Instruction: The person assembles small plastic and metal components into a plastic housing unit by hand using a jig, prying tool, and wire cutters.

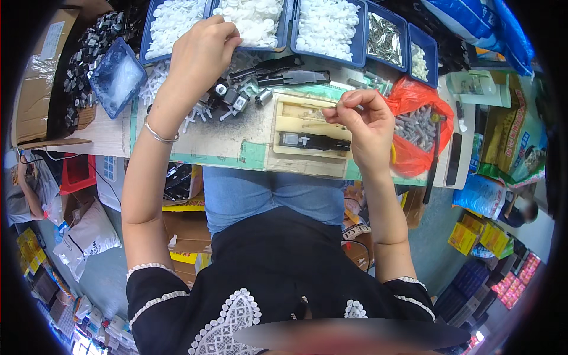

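Observation:
My left hand (204, 53) is at the near edge of a blue bin of small white round plastic parts (255, 21). Its fingers are curled together, and whatever is between them is hidden. Over the cream fixture block (290, 124), my right hand (364, 118) pinches a small thin piece, too small to name, between thumb and fingertips. A black elongated housing with a grey metallic section (313, 142) lies in the fixture's near slot, just below the right fingertips. Thin slivers show in the fixture's far recess.
More blue bins hold white parts (329, 32), metal pins (386, 40) and small pale pieces (419, 61). Black assemblies (235, 102) are heaped left of the fixture. A red bag of grey cylinders (417, 130) sits at right. A tilted blue bin (118, 77) stands left.

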`<control>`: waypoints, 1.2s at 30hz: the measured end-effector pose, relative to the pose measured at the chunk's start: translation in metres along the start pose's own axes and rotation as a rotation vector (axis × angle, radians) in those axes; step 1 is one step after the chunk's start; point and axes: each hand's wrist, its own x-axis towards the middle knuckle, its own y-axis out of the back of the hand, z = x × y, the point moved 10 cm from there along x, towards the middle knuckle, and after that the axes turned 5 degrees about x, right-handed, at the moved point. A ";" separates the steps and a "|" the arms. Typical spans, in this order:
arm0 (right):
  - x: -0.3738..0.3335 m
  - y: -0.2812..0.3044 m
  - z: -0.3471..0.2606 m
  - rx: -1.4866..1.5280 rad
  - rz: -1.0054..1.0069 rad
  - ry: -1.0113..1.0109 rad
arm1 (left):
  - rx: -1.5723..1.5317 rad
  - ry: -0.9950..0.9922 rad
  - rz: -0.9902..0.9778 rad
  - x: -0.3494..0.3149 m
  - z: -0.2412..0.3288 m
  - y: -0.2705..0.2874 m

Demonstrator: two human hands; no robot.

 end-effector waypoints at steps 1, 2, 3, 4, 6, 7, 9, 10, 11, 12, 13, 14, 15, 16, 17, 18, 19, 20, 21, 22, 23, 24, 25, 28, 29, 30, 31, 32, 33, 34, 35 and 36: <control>-0.001 -0.001 -0.002 -0.005 0.011 0.009 | -0.004 -0.004 -0.006 0.000 0.000 -0.002; -0.001 -0.003 -0.003 -0.010 0.023 0.016 | -0.119 0.057 0.058 0.000 -0.007 0.002; 0.000 -0.005 -0.004 -0.010 0.032 0.013 | -0.235 0.119 0.121 -0.002 -0.014 0.006; 0.001 -0.011 -0.011 -0.044 0.016 0.070 | -0.420 0.174 0.161 -0.004 -0.015 0.009; 0.003 -0.023 -0.026 -0.107 0.015 0.208 | -0.835 0.336 0.063 -0.013 0.000 0.000; 0.002 -0.031 -0.038 -0.251 0.021 0.292 | -1.239 0.508 -0.031 -0.025 0.010 -0.016; -0.003 -0.044 -0.052 -0.282 0.035 0.470 | -1.667 0.578 -0.187 -0.043 0.049 -0.037; -0.005 -0.048 -0.054 -0.286 0.036 0.517 | -1.807 0.580 -0.232 -0.053 0.063 -0.043; -0.007 -0.045 -0.052 -0.291 0.044 0.511 | -1.948 0.581 -0.277 -0.060 0.077 -0.047; -0.011 -0.048 -0.053 -0.407 0.011 0.551 | -1.953 0.586 -0.287 -0.065 0.083 -0.049; -0.015 -0.053 -0.055 -0.522 -0.027 0.590 | -2.039 0.636 -0.279 -0.070 0.088 -0.051; -0.018 -0.052 -0.056 -0.530 -0.027 0.594 | -2.123 0.687 -0.270 -0.074 0.093 -0.054; -0.020 -0.051 -0.057 -0.534 -0.025 0.588 | -2.127 0.693 -0.274 -0.077 0.098 -0.055; -0.023 -0.053 -0.059 -0.571 -0.037 0.610 | -2.141 0.703 -0.243 -0.078 0.100 -0.056; -0.026 -0.055 -0.061 -0.608 -0.050 0.633 | -2.155 0.713 -0.211 -0.079 0.100 -0.056; -0.028 -0.055 -0.065 -0.609 -0.048 0.629 | -2.206 0.734 -0.225 -0.082 0.102 -0.058; -0.030 -0.058 -0.065 -0.679 -0.072 0.608 | -2.207 0.738 -0.225 -0.084 0.103 -0.059; -0.031 -0.061 -0.064 -0.748 -0.097 0.586 | -2.161 0.733 -0.207 -0.085 0.102 -0.059; -0.032 -0.061 -0.063 -0.746 -0.098 0.582 | -2.115 0.727 -0.189 -0.087 0.101 -0.058; -0.035 -0.065 -0.065 -0.813 -0.117 0.630 | -2.118 0.729 -0.193 -0.088 0.106 -0.058; -0.039 -0.069 -0.067 -0.879 -0.138 0.676 | -2.057 0.730 -0.143 -0.089 0.105 -0.055; -0.039 -0.068 -0.068 -0.882 -0.136 0.674 | -1.994 0.730 -0.093 -0.091 0.103 -0.051; -0.041 -0.071 -0.069 -0.963 -0.151 0.724 | -1.997 0.730 -0.097 -0.093 0.105 -0.049; -0.039 -0.057 -0.063 -0.934 -0.118 0.587 | -1.853 0.667 -0.025 -0.101 0.105 -0.039; -0.035 -0.043 -0.052 -0.818 -0.072 0.403 | -1.856 0.669 -0.028 -0.105 0.104 -0.043; -0.033 -0.029 -0.038 -0.634 -0.034 0.209 | -1.742 0.528 0.009 -0.103 0.102 -0.036; -0.036 -0.026 -0.035 -0.635 -0.032 0.204 | -1.626 0.393 0.044 -0.101 0.102 -0.027; -0.038 -0.021 -0.023 -0.501 -0.052 0.094 | -1.501 0.297 0.094 -0.101 0.102 -0.017; -0.041 -0.017 -0.011 -0.365 -0.070 -0.014 | -1.506 0.302 0.089 -0.103 0.099 -0.016; -0.044 -0.018 -0.010 -0.399 -0.112 -0.015 | -1.267 0.117 0.132 -0.102 0.105 0.005; -0.047 -0.016 -0.013 -0.398 -0.109 -0.021 | -1.023 -0.060 0.170 -0.105 0.117 0.021; -0.053 -0.025 -0.019 -0.649 -0.187 0.038 | -0.936 -0.103 0.192 -0.111 0.122 0.025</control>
